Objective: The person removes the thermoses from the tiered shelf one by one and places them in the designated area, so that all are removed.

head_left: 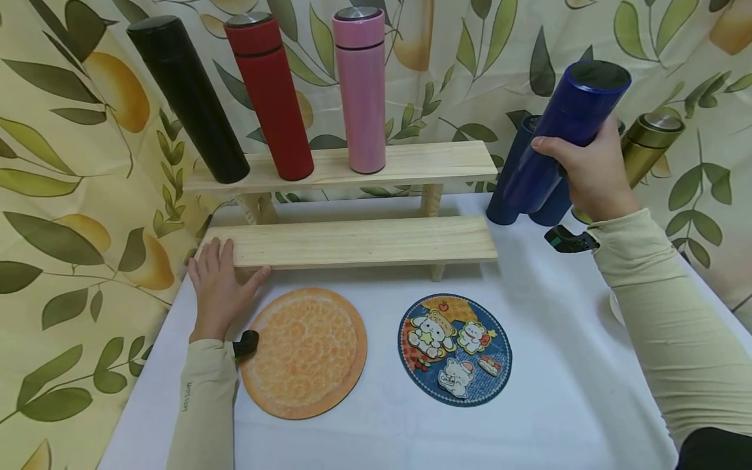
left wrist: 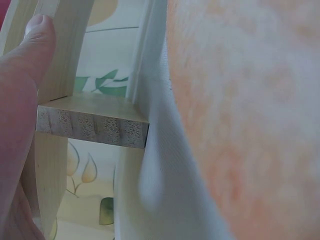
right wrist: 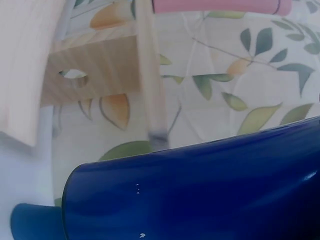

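Nearest the head camera, the right sleeve (head_left: pixel 652 339) reaches up to the right of the shelf (head_left: pixel 352 241). There the right hand (head_left: pixel 599 176) has its grip wrapped round the blue flask (head_left: pixel 587 104), beside navy flasks (head_left: pixel 502 202) and a gold flask (head_left: pixel 652 143). The flask looks stiff, glossy and probably slippery, with some weight; round the middle of its body seems the surest hold. Its long axis slants, top up and away from the shelf, base down towards it; the wide lens leaves the true tilt uncertain. The left hand (head_left: pixel 220 294) rests on the shelf's lower left end, fingers straight, its grip relaxed. On the shelf's upper tier are black (head_left: pixel 188 98), red (head_left: pixel 273 104) and pink (head_left: pixel 361 98) flasks; before the shelf, two mats (head_left: pixel 305 352) lie on the desk (head_left: pixel 364 437).

In the left wrist view, the thumb (left wrist: pixel 37 45) touches the shelf's board.

In the right wrist view, the blue flask lies lengthwise across the bottom, one end towards the shelf's side; the hand itself is hidden.
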Demonstrator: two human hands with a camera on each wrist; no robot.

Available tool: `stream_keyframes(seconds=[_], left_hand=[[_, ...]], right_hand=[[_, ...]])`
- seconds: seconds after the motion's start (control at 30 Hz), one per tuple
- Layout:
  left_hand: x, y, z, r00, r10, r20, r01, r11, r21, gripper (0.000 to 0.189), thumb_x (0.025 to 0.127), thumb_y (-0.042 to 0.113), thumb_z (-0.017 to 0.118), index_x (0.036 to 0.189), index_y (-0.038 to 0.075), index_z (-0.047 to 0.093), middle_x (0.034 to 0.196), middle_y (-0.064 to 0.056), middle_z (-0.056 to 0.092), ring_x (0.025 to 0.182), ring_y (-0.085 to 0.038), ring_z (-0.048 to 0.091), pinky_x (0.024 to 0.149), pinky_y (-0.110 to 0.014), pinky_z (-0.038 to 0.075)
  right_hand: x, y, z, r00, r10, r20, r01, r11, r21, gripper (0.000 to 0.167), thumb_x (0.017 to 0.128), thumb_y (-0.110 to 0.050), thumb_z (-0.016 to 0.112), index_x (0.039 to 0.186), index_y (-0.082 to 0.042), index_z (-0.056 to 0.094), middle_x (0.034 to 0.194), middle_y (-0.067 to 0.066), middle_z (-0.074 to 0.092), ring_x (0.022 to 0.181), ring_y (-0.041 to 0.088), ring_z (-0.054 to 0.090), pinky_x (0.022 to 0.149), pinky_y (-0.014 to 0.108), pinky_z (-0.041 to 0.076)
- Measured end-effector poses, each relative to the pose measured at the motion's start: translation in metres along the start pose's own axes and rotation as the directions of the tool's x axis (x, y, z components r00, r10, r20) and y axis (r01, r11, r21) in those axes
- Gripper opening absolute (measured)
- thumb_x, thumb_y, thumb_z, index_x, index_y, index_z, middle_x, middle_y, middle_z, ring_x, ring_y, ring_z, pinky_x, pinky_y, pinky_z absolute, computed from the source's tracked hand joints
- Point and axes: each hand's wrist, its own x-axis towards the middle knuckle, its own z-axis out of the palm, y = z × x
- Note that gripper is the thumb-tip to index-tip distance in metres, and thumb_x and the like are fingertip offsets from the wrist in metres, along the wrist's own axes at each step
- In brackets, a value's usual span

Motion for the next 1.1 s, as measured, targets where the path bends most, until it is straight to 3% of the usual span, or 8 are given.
stream_keyframes(seconds=[0.3,0.57,0.83,1.1], left_hand=[[-0.002,0.000,-0.001,1.000,-0.002,-0.001,0.002,1.000,0.001,0.106,0.097,0.064,0.068,0.165,-0.006,0.027,0.170,-0.033,0.018,0.159,-0.048,0.011,0.124,-0.064,-0.010],[-0.001,0.000,0.000,1.000,0.004,-0.005,-0.004,1.000,-0.004,0.106,0.097,0.065,0.067,0.165,-0.006,0.028,0.170,-0.033,0.018,0.159,-0.047,0.012,0.124,-0.064,-0.009],[0.000,-0.002,0.001,1.000,-0.004,0.000,0.004,1.000,0.002,0.106,0.097,0.066,0.067,0.165,-0.006,0.027,0.170,-0.033,0.018,0.159,-0.048,0.011,0.124,-0.064,-0.010],[-0.001,-0.001,0.001,1.000,0.000,-0.006,0.000,1.000,-0.004,0.105,0.097,0.063,0.069,0.164,-0.006,0.028,0.170,-0.033,0.018,0.159,-0.047,0.011,0.124,-0.064,-0.009]], right_hand=[[-0.001,0.026,-0.005,1.000,0.000,0.028,-0.001,1.000,0.029,0.088,0.092,0.009,0.073,0.160,-0.028,0.032,0.153,0.003,0.041,0.139,0.023,0.040,0.125,0.052,0.018],[-0.005,0.045,-0.016,0.997,0.070,0.040,-0.069,0.997,-0.041,0.091,0.097,0.000,0.074,0.164,-0.034,0.023,0.164,0.003,0.032,0.152,0.027,0.030,0.127,0.060,0.009],[-0.008,0.064,-0.022,0.996,0.079,0.027,-0.079,0.997,-0.011,0.089,0.096,0.003,0.074,0.163,-0.033,0.027,0.161,0.004,0.037,0.147,0.028,0.036,0.128,0.058,0.012],[-0.013,0.079,-0.028,0.994,0.109,-0.002,-0.109,0.993,-0.040,0.092,0.097,0.001,0.075,0.165,-0.035,0.024,0.165,0.004,0.033,0.151,0.030,0.032,0.128,0.058,0.010]])
